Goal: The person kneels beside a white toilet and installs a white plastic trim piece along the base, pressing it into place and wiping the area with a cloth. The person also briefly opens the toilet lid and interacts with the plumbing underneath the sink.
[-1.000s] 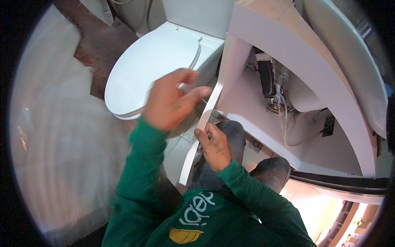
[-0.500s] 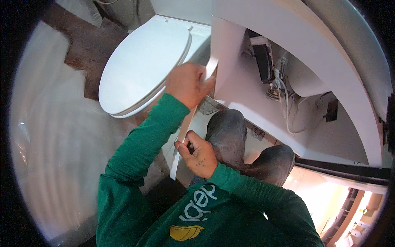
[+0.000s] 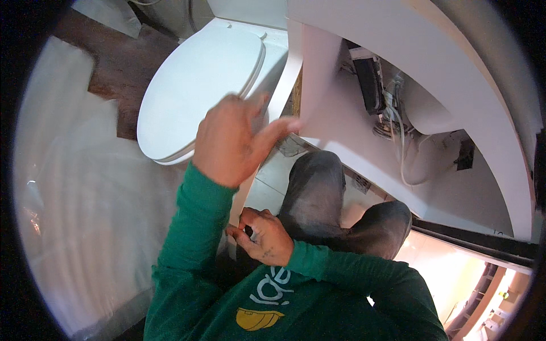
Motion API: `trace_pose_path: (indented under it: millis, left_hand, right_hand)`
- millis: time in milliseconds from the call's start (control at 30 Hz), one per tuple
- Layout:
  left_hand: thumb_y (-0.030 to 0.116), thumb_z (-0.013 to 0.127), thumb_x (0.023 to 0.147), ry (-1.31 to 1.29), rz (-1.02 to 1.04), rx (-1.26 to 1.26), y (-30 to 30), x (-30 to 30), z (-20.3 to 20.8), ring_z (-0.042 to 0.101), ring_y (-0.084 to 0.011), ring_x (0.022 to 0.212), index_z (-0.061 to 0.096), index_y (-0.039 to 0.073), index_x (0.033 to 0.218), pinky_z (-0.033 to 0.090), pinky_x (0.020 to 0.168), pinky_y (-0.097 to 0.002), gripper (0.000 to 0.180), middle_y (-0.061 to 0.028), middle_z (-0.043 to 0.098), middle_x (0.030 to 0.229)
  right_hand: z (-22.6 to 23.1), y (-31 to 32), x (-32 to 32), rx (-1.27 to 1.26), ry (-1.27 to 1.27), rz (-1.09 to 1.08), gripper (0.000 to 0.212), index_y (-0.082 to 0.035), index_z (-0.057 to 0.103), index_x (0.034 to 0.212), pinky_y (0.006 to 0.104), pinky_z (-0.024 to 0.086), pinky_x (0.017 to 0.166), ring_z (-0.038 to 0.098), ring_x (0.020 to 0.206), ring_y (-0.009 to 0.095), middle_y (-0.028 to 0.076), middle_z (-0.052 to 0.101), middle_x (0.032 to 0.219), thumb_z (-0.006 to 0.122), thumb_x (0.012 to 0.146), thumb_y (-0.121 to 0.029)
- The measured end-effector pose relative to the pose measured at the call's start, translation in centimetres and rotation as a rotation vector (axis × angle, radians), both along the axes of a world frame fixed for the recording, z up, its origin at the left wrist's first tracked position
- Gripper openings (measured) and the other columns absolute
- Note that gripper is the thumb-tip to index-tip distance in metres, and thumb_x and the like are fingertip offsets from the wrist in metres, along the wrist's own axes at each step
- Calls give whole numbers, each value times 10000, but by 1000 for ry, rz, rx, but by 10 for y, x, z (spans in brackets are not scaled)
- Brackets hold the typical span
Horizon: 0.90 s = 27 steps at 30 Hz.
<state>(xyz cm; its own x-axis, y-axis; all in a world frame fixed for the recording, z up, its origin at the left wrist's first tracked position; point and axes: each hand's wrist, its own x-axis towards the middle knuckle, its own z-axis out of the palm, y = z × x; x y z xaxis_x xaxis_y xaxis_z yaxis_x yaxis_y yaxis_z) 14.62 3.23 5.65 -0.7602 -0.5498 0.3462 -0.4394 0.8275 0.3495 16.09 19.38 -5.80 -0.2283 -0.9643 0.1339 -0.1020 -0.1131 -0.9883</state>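
Observation:
A long white flexible strip (image 3: 284, 85), looking like edge banding, runs from the upper part of the white cabinet's side panel down toward me. Beside it, a stretch of bare brown panel edge (image 3: 297, 94) shows. My left hand (image 3: 230, 139) is over the strip's middle, fingers and thumb spread and slightly blurred; whether it touches the strip I cannot tell. Closer to my body, my right hand (image 3: 264, 236) pinches the strip's lower part between thumb and fingers. My left forearm hides some of that lower part.
A white toilet with its lid down (image 3: 199, 96) stands at the left. Inside the open cabinet on the right are hoses (image 3: 401, 142) and a black box-like part (image 3: 367, 85). Translucent sheeting (image 3: 102, 199) covers the floor at left. My knees (image 3: 313, 187) are by the cabinet.
My left hand has opened and shifted toward me and left, off the upper strip. My right hand, still pinching the strip, has moved down and left. The upper strip now stands further off the panel edge.

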Motion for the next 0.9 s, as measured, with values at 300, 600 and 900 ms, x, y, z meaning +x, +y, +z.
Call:
trace_pose_path:
  millis: [300, 600, 900]
  left_hand:
    - [480, 772, 856, 214, -33, -96, -30, -80, 6, 619, -284, 579, 727, 9, 833, 497, 590, -397, 474, -144, 637, 691]
    - [401, 733, 894, 197, 11, -118, -16, -73, 11, 623, -329, 610, 692, 24, 762, 483, 591, -430, 401, -177, 608, 683]
    - [348, 726, 883, 277, 58, -65, -10, -64, 1, 614, -354, 685, 702, 49, 798, 481, 630, -465, 313, -172, 601, 751]
  right_hand:
    - [-24, -9, 2, -48, 117, -59, 158, -53, 588, 925, 431, 458, 800, 644, 801, 332, 130, 636, 871, 716, 899, -142]
    - [-42, -7, -2, 11, 246, -93, 223, -54, 598, 872, 404, 457, 812, 625, 744, 312, 103, 640, 821, 753, 897, -213]
    - [-30, -33, -77, 436, 522, -173, 277, -12, 706, 903, 438, 540, 653, 701, 715, 366, 201, 699, 780, 771, 869, -280]
